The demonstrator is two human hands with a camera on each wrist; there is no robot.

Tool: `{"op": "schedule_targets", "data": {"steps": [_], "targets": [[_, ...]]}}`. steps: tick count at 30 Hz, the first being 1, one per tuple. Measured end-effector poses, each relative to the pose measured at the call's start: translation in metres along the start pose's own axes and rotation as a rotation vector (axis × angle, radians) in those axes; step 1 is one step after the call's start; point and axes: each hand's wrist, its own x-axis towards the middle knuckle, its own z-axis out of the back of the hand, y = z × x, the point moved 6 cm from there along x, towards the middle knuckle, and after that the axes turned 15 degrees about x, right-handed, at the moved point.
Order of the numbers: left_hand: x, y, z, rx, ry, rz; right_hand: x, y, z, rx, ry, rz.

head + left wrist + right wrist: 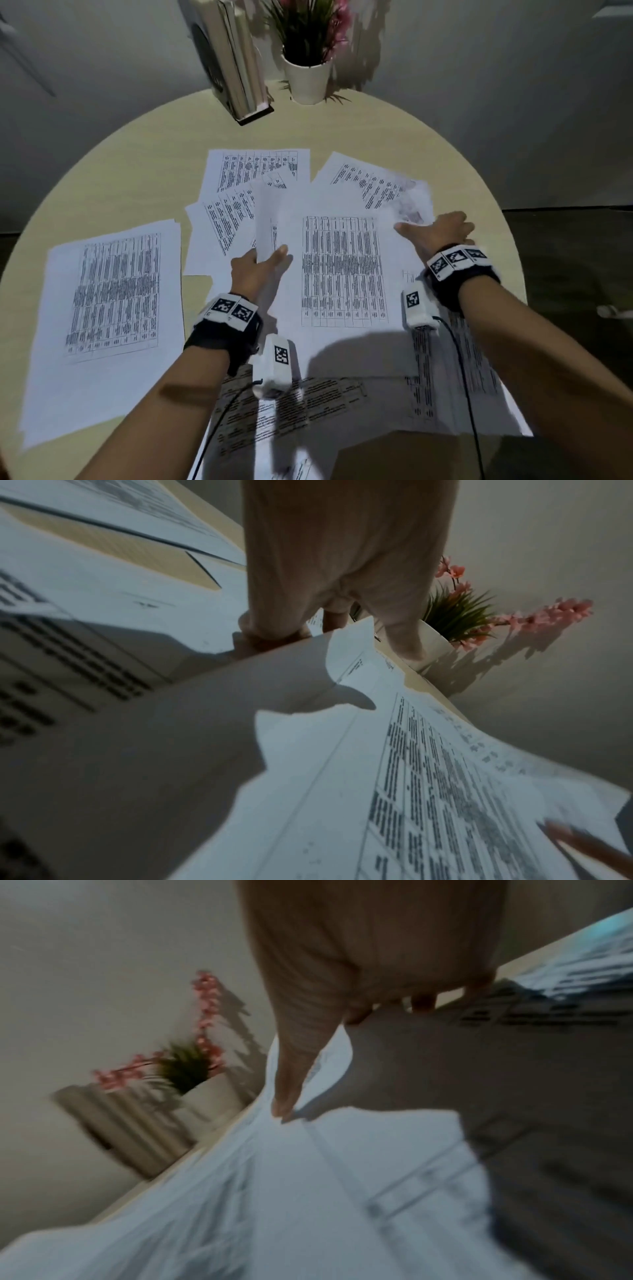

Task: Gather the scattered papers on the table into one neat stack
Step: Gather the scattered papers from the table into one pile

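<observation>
**Both hands on the middle sheet**

The sheet (342,270) lies mid-counter (137,171) between the hands, its long axis running away from the person, print upright to them. The left hand (255,270) pinches its raised left edge; the right hand (436,231) grips its far right corner. Other papers (113,294) lie scattered left, beyond and nearer, so the left pile falls to the left hand.

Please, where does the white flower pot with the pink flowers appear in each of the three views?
Head view: flower pot at top centre, on the table's far edge.
Left wrist view: right of centre, behind the left hand.
Right wrist view: left of centre, blurred.
Shared landmark: the upright books beside it, absent from the left wrist view.
</observation>
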Motion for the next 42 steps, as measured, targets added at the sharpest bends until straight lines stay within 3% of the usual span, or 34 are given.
{"op": "schedule_targets", "data": {"steps": [3,7,12,16,22,26,27,29,32,36,39,42], "targets": [[-0.006,-0.002,-0.009,-0.003,0.043,-0.054,-0.018,0.018,-0.029,0.154,0.171,0.076],[0.0,0.01,-0.013,0.077,0.014,-0.055,-0.044,0.035,-0.045,0.031,0.318,0.265],[-0.025,0.003,-0.005,0.3,0.0,-0.094,-0.073,0.047,-0.023,0.11,0.181,0.448],[-0.042,0.015,0.007,0.305,-0.02,-0.143,-0.095,0.064,0.011,0.152,0.054,0.524],[-0.048,0.026,0.017,0.463,0.031,-0.163,-0.118,0.093,0.074,0.484,-0.038,0.665],[-0.045,0.014,0.028,0.567,0.119,-0.147,-0.131,0.118,0.116,0.86,0.031,0.682],[-0.047,0.009,0.03,0.559,0.169,-0.143,-0.137,0.124,0.128,0.803,-0.062,0.713],[-0.05,-0.003,0.035,0.558,0.259,-0.156,-0.138,0.13,0.146,0.967,-0.179,0.653],[-0.055,-0.013,0.034,0.526,0.355,-0.173,-0.136,0.133,0.171,1.214,-0.309,0.683],[-0.069,-0.021,0.028,0.27,0.383,-0.191,-0.124,0.114,0.179,1.366,-0.459,0.507],[-0.076,-0.032,0.027,0.09,0.363,-0.255,-0.116,0.092,0.164,1.355,-0.463,0.317],[-0.081,-0.037,0.024,-0.161,0.387,-0.223,-0.11,0.058,0.122,1.389,-0.327,0.105]]}}
